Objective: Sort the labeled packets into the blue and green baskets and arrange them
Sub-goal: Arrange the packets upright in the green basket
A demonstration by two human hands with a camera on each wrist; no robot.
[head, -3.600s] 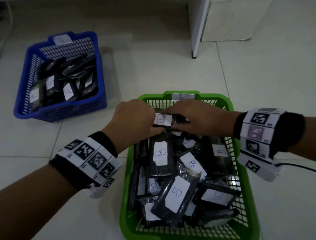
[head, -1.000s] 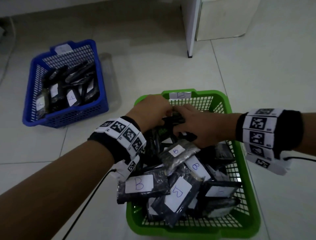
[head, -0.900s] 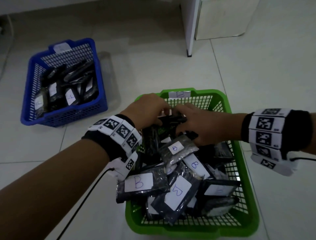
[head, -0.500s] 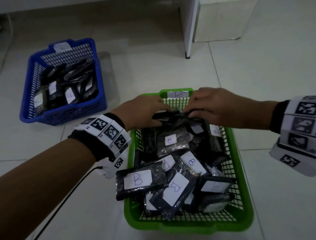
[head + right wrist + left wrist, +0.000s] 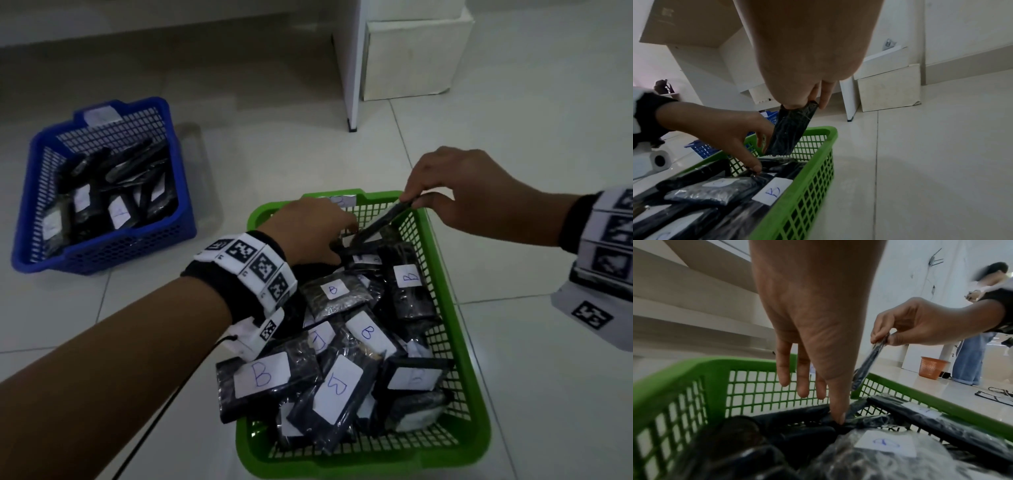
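Note:
A green basket (image 5: 474, 394) in front of me holds a loose pile of black packets with white "B" labels (image 5: 368, 332). My right hand (image 5: 411, 202) pinches one black packet (image 5: 383, 221) by its top edge. It hangs tilted over the basket's far end, as the right wrist view shows (image 5: 791, 129). My left hand (image 5: 342, 236) reaches into the far left end with straight fingers (image 5: 801, 386). One fingertip presses on a packet lying there (image 5: 813, 415). A blue basket (image 5: 183, 192) at the far left holds more labelled packets (image 5: 118, 212).
One "B" packet (image 5: 262, 377) overhangs the green basket's near left rim. A white cabinet panel (image 5: 352, 68) and a white box (image 5: 411, 58) stand beyond the baskets. A cable (image 5: 154, 428) trails from my left wrist. A standing person (image 5: 970, 361) and an orange bin (image 5: 932, 368) are far off.
My right hand has lifted a packet up and to the right, out of the far end of the green basket. My left hand has stayed low at that end.

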